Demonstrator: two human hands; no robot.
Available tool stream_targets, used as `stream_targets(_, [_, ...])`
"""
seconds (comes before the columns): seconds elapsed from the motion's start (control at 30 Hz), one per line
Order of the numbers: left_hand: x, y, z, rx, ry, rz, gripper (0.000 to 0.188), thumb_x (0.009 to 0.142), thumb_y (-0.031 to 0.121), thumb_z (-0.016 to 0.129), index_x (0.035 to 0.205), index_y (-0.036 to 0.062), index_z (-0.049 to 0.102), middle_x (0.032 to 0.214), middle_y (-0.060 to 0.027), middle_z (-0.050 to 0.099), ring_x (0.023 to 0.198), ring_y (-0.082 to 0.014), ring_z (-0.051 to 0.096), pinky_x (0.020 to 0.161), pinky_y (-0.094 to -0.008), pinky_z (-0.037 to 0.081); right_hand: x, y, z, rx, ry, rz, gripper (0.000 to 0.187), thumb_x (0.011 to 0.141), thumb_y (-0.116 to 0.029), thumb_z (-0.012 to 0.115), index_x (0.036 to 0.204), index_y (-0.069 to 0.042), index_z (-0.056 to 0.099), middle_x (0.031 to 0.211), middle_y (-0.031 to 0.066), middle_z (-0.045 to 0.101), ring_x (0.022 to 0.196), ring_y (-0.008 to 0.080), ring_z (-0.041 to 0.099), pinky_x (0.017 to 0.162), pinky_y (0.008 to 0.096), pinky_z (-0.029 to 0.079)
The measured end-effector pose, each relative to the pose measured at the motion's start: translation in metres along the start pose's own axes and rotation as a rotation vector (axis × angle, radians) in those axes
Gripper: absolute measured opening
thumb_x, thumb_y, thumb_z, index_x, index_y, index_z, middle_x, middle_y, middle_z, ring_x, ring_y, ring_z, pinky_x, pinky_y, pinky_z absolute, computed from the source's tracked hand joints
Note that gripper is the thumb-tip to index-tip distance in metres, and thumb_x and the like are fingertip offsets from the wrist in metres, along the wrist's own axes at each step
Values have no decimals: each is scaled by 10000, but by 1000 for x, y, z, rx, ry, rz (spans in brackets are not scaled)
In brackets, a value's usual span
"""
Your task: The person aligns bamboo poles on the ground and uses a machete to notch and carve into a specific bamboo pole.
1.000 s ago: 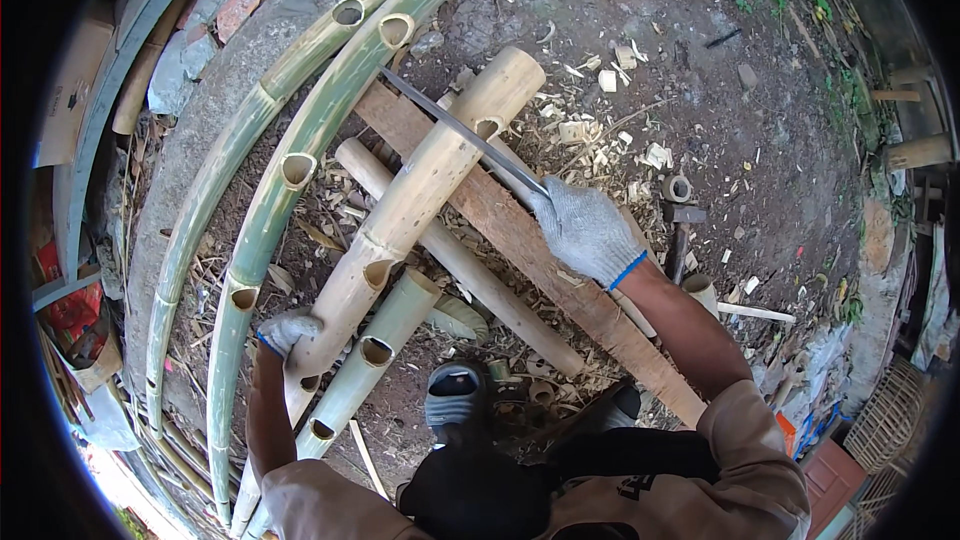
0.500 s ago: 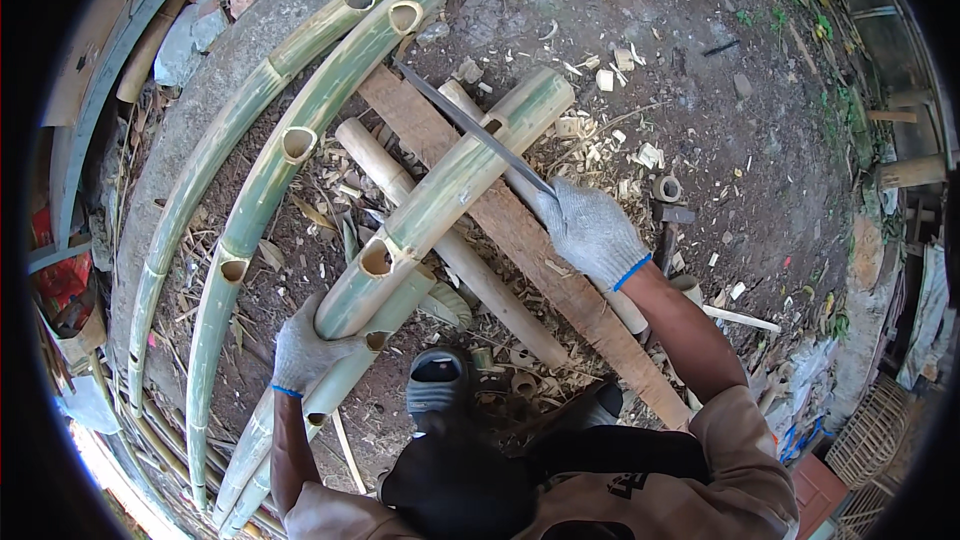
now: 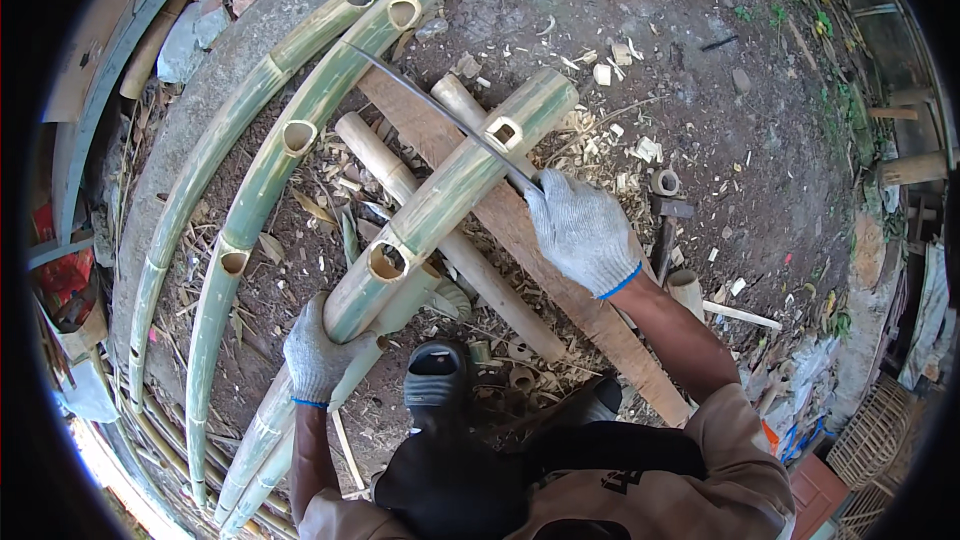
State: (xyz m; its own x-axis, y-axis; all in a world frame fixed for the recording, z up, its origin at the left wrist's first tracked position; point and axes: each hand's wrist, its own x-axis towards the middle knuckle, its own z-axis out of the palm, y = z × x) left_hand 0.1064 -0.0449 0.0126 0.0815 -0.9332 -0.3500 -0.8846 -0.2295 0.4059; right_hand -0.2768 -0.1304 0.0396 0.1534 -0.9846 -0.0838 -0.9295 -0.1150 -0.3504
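In my gloved right hand (image 3: 587, 235) is the grip end of a long narrow metal blade (image 3: 432, 98); its exact kind I cannot tell. The blade lies across a thick green bamboo pole (image 3: 455, 198), just beside a squarish hole (image 3: 503, 132). Nearer to me, the same pole has a wider round hole. My gloved left hand (image 3: 315, 352) grips this pole lower down, thumb over its near side. Another bamboo pole (image 3: 375, 340) runs beneath it, partly hidden. A wooden plank (image 3: 560, 250) and a thinner bamboo length (image 3: 480, 275) cross under the pole.
Two long bamboo poles (image 3: 262, 195) with cut holes curve along the left. Pale wood chips (image 3: 645, 150) litter the dirt. A hammer-like tool (image 3: 668, 230) and bamboo offcuts (image 3: 686, 290) lie right. A wicker basket (image 3: 868, 432) stands at lower right, stones (image 3: 190, 40) at upper left.
The blade has slid toward the upper left, with my right hand moving nearer the pole and the squarish hole now showing more. The pole has rolled slightly; my left hand has shifted a little right.
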Motion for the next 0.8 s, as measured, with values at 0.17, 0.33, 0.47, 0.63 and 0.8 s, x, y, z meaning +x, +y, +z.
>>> stream_targets(0.17, [4,-1,6,31,-12,0,859,651,519,967,1313,66,662,1120,-189,769,1036,-391,759,899,-494,602,-6,15,15,-250,175,-184,168,1027,-232,641,1100,-82,617,804,98,665,691,269,735,535,430,576])
stream_targets(0.33, [-1,5,1,69,-9,-27,846,669,534,960,1309,63,668,1110,-188,771,1027,-384,762,896,-494,603,-14,0,13,-313,138,-167,252,976,-190,666,1174,-46,608,851,104,683,732,264,742,563,402,602])
stream_targets(0.47, [5,7,2,32,-9,-10,831,683,531,952,1308,58,675,1109,-190,770,1018,-387,762,897,-486,604,-8,6,12,-178,85,-163,182,1035,-184,635,1115,-25,595,800,158,673,684,333,731,588,456,577])
stream_targets(0.63, [0,-1,7,83,31,11,837,690,531,945,1319,49,673,1107,-198,763,1011,-392,760,894,-488,600,-18,-8,14,-295,61,-150,215,983,-118,655,1160,-9,601,795,146,663,655,326,710,551,442,545])
stream_targets(0.8, [2,2,9,53,55,33,830,687,522,941,1311,46,670,1102,-203,757,1002,-400,755,879,-496,595,-9,-2,5,-54,176,-193,201,959,-122,670,1107,-20,580,796,158,695,669,369,720,577,474,564])
